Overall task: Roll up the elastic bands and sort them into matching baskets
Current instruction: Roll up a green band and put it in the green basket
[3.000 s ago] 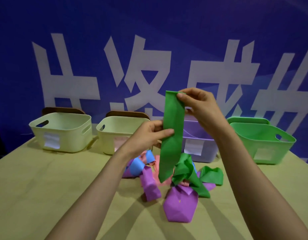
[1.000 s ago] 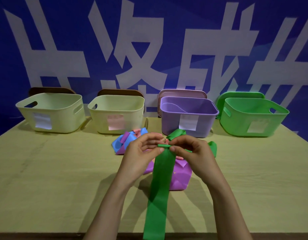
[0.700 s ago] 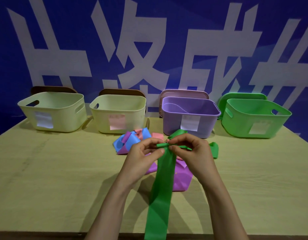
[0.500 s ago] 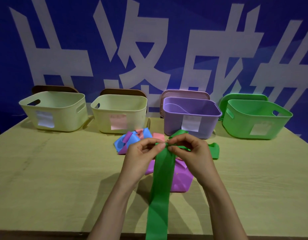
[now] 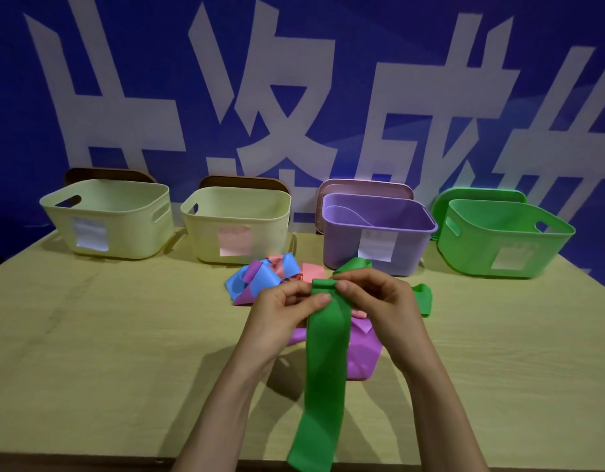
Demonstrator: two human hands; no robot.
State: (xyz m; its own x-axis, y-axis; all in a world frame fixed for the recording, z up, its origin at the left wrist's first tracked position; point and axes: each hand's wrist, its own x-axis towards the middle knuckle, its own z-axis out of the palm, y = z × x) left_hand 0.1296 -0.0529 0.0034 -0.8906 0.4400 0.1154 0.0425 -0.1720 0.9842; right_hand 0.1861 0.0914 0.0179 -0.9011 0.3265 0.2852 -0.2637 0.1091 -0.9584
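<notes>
A long green elastic band (image 5: 323, 362) runs from my hands down over the table's near edge. My left hand (image 5: 280, 318) and my right hand (image 5: 379, 308) pinch its top end, which is folded into a small roll between my fingertips. Behind my hands lies a heap of loose bands: blue (image 5: 260, 279), pink (image 5: 311, 270), purple (image 5: 362, 356) and another green one (image 5: 423, 298). Along the back stand two cream baskets (image 5: 110, 202) (image 5: 236, 202), a purple basket (image 5: 379, 229) and a green basket (image 5: 505, 233), each with a paper label.
The wooden table (image 5: 107, 335) stretches to both sides of the heap. Lids lean behind the baskets, against a blue wall with big white characters (image 5: 294, 97).
Three seconds ago the band hung raised in front of me. Since then my hands came down over the heap, and the small roll at the top end has grown a little thicker.
</notes>
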